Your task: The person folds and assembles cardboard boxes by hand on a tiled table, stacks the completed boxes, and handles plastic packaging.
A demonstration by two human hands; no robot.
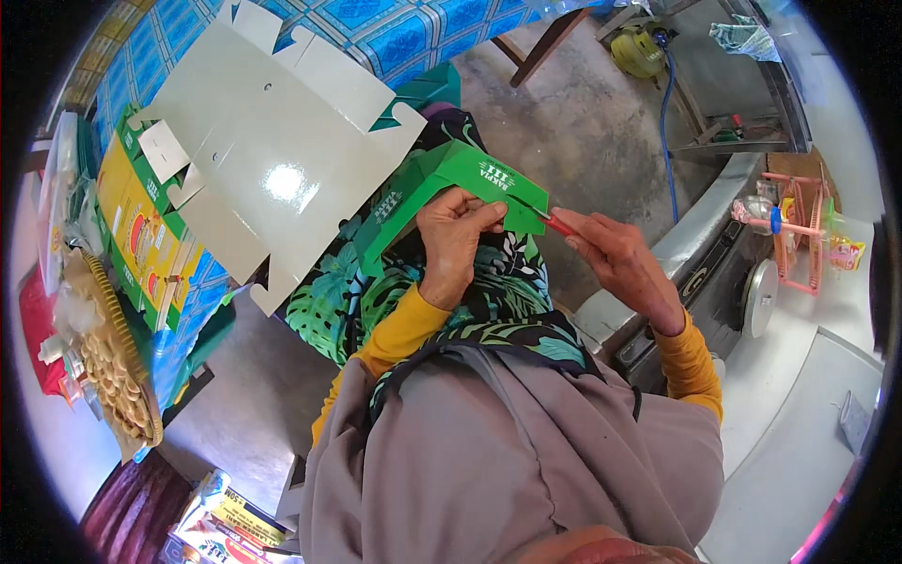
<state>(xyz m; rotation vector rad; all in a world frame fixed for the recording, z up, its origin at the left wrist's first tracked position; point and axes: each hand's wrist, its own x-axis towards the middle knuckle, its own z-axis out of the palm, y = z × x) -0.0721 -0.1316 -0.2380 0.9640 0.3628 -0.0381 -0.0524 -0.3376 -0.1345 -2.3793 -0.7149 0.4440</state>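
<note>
I'm watching the left hand [451,240] pinching a green carton [451,164]. The right hand [622,261] is clasping a red tool [559,224], its tip sitting at the carton's end.

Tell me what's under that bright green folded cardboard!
Black-and-green leafy cloth shows below the green cardboard; directly beneath, it and the left hand block the view.

Mottled grey floor [583,117], blue-patterned tablecloth [413,36], brown wooden table leg [550,49], grey-framed stand [742,148]
</note>
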